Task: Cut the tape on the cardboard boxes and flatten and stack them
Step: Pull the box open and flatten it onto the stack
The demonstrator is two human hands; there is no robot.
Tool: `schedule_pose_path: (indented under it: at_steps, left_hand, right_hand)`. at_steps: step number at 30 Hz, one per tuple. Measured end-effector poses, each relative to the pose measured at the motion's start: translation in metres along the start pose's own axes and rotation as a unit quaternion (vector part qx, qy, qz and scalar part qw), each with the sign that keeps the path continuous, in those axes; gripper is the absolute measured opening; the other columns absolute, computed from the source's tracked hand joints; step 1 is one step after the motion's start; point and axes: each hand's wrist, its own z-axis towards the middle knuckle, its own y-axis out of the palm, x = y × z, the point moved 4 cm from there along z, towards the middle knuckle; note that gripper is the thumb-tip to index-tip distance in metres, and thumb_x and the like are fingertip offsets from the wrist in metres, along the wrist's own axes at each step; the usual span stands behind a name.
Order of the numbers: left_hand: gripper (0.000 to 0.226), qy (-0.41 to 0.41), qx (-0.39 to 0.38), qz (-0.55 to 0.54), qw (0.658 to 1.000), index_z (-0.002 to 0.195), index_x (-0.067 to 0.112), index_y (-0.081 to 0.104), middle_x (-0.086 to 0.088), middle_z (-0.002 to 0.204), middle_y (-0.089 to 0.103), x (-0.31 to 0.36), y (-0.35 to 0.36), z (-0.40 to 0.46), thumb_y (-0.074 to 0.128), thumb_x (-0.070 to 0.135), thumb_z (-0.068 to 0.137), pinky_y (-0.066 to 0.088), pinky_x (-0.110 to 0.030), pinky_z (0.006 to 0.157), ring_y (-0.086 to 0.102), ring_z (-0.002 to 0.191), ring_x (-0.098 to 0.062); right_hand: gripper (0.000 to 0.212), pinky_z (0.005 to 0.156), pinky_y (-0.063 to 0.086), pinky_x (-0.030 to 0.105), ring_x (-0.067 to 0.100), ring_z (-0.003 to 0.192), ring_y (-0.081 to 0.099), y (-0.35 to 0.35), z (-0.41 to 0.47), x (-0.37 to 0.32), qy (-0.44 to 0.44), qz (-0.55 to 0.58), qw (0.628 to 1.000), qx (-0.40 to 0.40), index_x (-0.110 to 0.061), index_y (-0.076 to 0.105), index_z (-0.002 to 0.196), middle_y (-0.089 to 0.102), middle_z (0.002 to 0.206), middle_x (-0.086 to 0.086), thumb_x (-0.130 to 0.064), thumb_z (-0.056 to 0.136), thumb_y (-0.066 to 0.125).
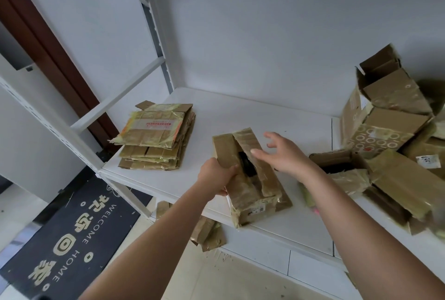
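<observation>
A tape-covered brown cardboard box [250, 179] lies on the white shelf [284, 116] in front of me, its top flaps parted over a dark gap. My left hand [215, 175] grips the box's left flap and edge. Just above the box's right side hovers my right hand [280, 152], fingers spread and holding nothing. A stack of flattened boxes [156, 138] sits at the shelf's left end. No cutting tool is visible.
A heap of unflattened, partly opened boxes [390, 131] crowds the shelf's right end. Cardboard scraps [208, 232] lie on the floor under the shelf edge. A dark welcome mat [69, 239] covers the floor at left. White shelf uprights [154, 34] stand behind the stack.
</observation>
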Motion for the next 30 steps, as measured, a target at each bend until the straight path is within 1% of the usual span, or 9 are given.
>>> schedule_pose_path:
  at_steps: [5,8,10,13,15,18,20,24,30]
  left_hand:
    - [0.068,0.025,-0.024,-0.055,0.998,0.138,0.03,0.03,-0.006,0.113,0.061,0.019,-0.007,-0.003,0.071,0.022,0.086,0.061,-0.044,0.058,0.069,0.087,-0.027]
    - [0.093,0.077,0.009,-0.13,0.988,0.149,0.049,0.009,-0.004,0.134,0.055,0.033,-0.024,-0.005,0.073,0.024,0.087,0.061,-0.039,0.064,0.066,0.098,-0.02]
    - [0.091,0.14,0.033,-0.181,0.973,0.148,0.054,0.011,0.002,0.147,0.044,0.045,-0.039,-0.006,0.073,0.025,0.088,0.058,-0.039,0.074,0.057,0.114,-0.014]
    - [0.076,0.214,0.044,-0.141,0.966,0.143,0.045,0.027,0.006,0.126,0.056,0.049,-0.039,-0.011,0.068,0.009,0.09,0.059,-0.049,0.079,0.063,0.104,-0.017]
    - [0.07,0.252,0.071,-0.076,0.962,0.142,0.036,0.031,0.018,0.1,0.059,0.047,-0.034,-0.013,0.067,0.006,0.089,0.06,-0.042,0.075,0.063,0.087,0.005]
    - [0.067,0.281,0.082,-0.032,0.956,0.14,0.031,0.032,0.02,0.097,0.06,0.045,-0.027,-0.013,0.067,0.006,0.089,0.058,-0.035,0.078,0.051,0.079,0.027]
    - [0.066,0.284,0.081,-0.022,0.955,0.139,0.03,0.032,0.016,0.099,0.063,0.047,-0.027,-0.014,0.068,0.006,0.088,0.057,-0.035,0.08,0.055,0.081,0.021]
    - [0.066,0.286,0.072,-0.022,0.955,0.135,0.028,0.034,0.007,0.103,0.066,0.047,-0.03,-0.017,0.071,0.007,0.085,0.058,-0.042,0.081,0.065,0.092,-0.006]
    - [0.065,0.282,0.064,-0.027,0.957,0.131,0.027,0.035,0.005,0.102,0.068,0.039,-0.03,-0.016,0.07,0.001,0.084,0.058,-0.046,0.08,0.067,0.09,-0.01]
  right_hand:
    - [0.093,0.108,0.038,0.032,0.02,0.138,0.041,0.024,0.008,-0.012,-0.045,-0.008,0.999,0.013,-0.021,0.026,0.154,0.038,0.155,0.003,-0.045,0.08,0.077]
    - [0.087,0.091,0.045,0.018,0.008,0.121,0.05,0.015,0.002,-0.017,-0.107,0.087,0.988,0.074,-0.034,0.026,0.152,0.046,0.144,-0.011,-0.033,0.081,0.078]
    - [0.089,0.088,0.047,0.017,0.006,0.117,0.051,0.013,-0.004,-0.019,-0.134,0.143,0.977,0.078,-0.042,0.025,0.149,0.042,0.134,-0.024,-0.028,0.081,0.079]
    - [0.093,0.094,0.05,0.028,0.012,0.119,0.054,0.022,-0.009,-0.014,-0.124,0.153,0.979,0.054,-0.039,0.02,0.15,0.041,0.126,-0.027,-0.026,0.08,0.08]
    - [0.096,0.09,0.046,0.019,0.011,0.119,0.052,0.028,-0.011,-0.011,-0.114,0.125,0.983,0.071,-0.031,0.019,0.149,0.042,0.131,-0.017,-0.032,0.077,0.082]
    - [0.094,0.085,0.038,0.002,-0.002,0.116,0.039,0.026,-0.013,-0.022,-0.153,0.106,0.962,0.201,-0.025,0.028,0.146,0.038,0.135,-0.003,-0.038,0.072,0.084]
    - [0.085,0.082,0.04,0.002,-0.002,0.11,0.041,0.023,-0.015,-0.034,-0.192,0.06,0.942,0.269,-0.025,0.037,0.144,0.04,0.129,-0.001,-0.038,0.074,0.083]
    - [0.064,0.074,0.056,0.035,0.021,0.102,0.06,0.019,-0.018,-0.045,-0.171,-0.015,0.931,0.322,-0.019,0.056,0.132,0.05,0.123,0.007,-0.04,0.077,0.081]
    - [0.056,0.063,0.046,0.029,0.019,0.077,0.057,0.019,-0.019,-0.05,-0.129,-0.054,0.936,0.323,-0.021,0.057,0.122,0.052,0.109,0.004,-0.044,0.076,0.08]
